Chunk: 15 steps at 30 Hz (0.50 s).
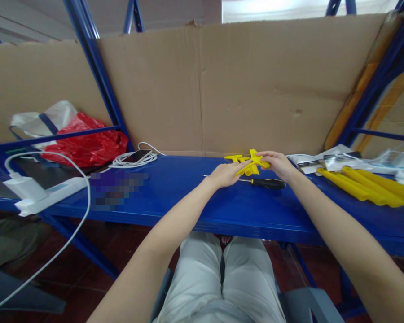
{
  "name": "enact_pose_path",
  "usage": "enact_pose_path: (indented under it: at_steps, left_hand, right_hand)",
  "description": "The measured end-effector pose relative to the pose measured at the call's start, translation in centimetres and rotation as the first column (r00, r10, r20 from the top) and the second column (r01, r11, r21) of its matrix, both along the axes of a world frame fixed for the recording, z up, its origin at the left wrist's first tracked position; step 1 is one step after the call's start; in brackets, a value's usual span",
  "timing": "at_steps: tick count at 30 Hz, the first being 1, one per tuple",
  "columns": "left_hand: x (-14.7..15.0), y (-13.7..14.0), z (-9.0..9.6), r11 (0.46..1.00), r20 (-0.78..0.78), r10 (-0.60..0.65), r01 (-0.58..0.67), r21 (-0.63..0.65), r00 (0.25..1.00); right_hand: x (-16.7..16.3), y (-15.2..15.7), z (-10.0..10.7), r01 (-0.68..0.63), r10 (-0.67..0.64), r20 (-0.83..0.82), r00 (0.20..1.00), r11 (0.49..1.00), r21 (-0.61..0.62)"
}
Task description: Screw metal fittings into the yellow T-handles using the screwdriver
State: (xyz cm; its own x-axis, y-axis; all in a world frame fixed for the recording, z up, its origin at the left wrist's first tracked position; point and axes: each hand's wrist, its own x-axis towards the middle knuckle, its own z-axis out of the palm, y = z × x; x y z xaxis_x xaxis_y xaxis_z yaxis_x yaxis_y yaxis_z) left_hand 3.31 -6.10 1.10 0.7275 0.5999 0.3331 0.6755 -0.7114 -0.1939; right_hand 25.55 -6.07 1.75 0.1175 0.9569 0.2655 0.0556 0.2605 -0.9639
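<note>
Over the blue shelf top (175, 197), both hands are closed on a small yellow plastic piece (255, 160) with several flat arms. My left hand (225, 174) grips its near left side, while my right hand (276, 164) pinches its right side. Another yellow part (234, 158) shows just behind; whether it joins the held piece I cannot tell. Below the hands lies a screwdriver (268, 183) with a black and yellow handle, its shaft pointing left and partly hidden by my left hand.
On the right lie long yellow plastic pieces (373, 186) beside clear plastic bags (397, 163). A white power strip (54, 195), coiled white cable (121, 160) and red bag (87, 141) are at left. A cardboard wall (256, 85) closes the back, between blue posts (103, 74).
</note>
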Motion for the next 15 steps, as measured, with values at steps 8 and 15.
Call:
enact_pose_path:
  at_steps: [8, 15]
  left_hand:
    - [-0.1, 0.3, -0.1, 0.997, 0.076, -0.071, 0.070, 0.012, 0.995]
    - [-0.1, -0.1, 0.1, 0.997, 0.116, -0.075, 0.075, 0.003, 0.990]
  right_hand:
    - [2.2, 0.7, 0.4, 0.176, -0.163, -0.156, 0.974, 0.981, 0.078]
    - [3.8, 1.1, 0.1, 0.219, -0.202, -0.157, 0.967, 0.971, 0.100]
